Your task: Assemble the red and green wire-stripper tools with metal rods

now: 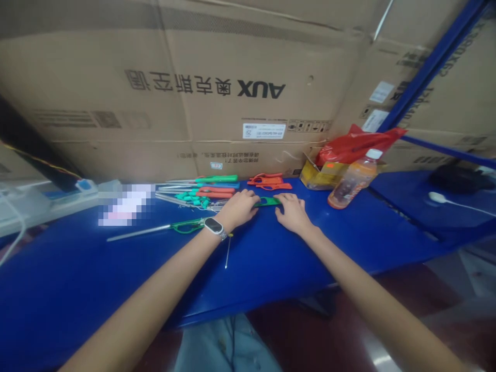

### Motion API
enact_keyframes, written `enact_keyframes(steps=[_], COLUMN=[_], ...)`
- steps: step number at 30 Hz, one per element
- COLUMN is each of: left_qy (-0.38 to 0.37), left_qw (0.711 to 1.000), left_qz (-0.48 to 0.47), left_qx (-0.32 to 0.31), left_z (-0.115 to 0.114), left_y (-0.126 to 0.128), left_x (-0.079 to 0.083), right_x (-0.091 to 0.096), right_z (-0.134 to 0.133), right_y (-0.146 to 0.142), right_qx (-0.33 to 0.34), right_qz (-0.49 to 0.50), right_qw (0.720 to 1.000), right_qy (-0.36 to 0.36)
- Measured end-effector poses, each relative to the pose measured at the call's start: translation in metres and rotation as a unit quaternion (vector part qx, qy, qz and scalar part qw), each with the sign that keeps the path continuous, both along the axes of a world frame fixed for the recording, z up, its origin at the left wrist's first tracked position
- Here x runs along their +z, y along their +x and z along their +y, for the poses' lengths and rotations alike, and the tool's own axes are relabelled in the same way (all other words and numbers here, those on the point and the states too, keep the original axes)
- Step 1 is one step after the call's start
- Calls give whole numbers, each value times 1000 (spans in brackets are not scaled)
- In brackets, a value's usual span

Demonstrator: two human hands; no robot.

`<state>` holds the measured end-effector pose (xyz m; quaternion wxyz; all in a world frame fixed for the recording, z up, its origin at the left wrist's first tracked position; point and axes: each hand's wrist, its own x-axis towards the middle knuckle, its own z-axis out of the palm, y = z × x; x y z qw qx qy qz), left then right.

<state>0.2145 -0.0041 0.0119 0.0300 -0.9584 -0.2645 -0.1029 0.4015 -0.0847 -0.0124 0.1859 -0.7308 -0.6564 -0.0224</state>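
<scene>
A flat green plastic handle piece [267, 201] with an opening in it lies between my hands at the middle of the blue table. My left hand [241, 207] is closed on its left end, the fingertips bent over it. At the opposite end, my right hand [291, 211] pinches the same piece between thumb and fingers. Left of my left wrist lies a long-nosed tool with a green loop handle [186, 226], its metal rod pointing left. A small screwdriver [227, 254] is partly hidden by that wrist. Behind my hands sit several orange handle pieces [269, 181].
Several metal rods with green, blue and orange parts [217, 192] are heaped at the back left, beside small teal caps [194, 198]. To the right stand a drink bottle [353, 181] and a yellow box [323, 176] with a red bag [356, 144]. Large cardboard [186, 119] rises behind.
</scene>
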Motion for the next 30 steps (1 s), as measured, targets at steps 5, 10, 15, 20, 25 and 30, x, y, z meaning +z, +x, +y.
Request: enact_keyframes(steps=[5,10,15,20,25,30], left_qy=[3,9,24,-23,-82,-113], left_qw=[1000,1000,996,979,963,949], left_qz=[26,17,-80,-195,-257,-294], left_qx=[1,-6,-37,-56,-26,31], left_z=[9,10,2,-8,-14,-15], left_y=[24,16,-16,-76,-141,-185], left_x=[-6,-1,12,12,5,-1], right_x=[-5,-4,6,18,24,24], right_z=[4,3,-4,-6,6,35], right_y=[8,7,-14,-62,-110,-137], right_qx=[64,99,136,197,291,364], right_qz=[2,17,47,78,101,71], right_qw=[998,994,986,973,950,928], right_qy=[15,35,81,94,47,34])
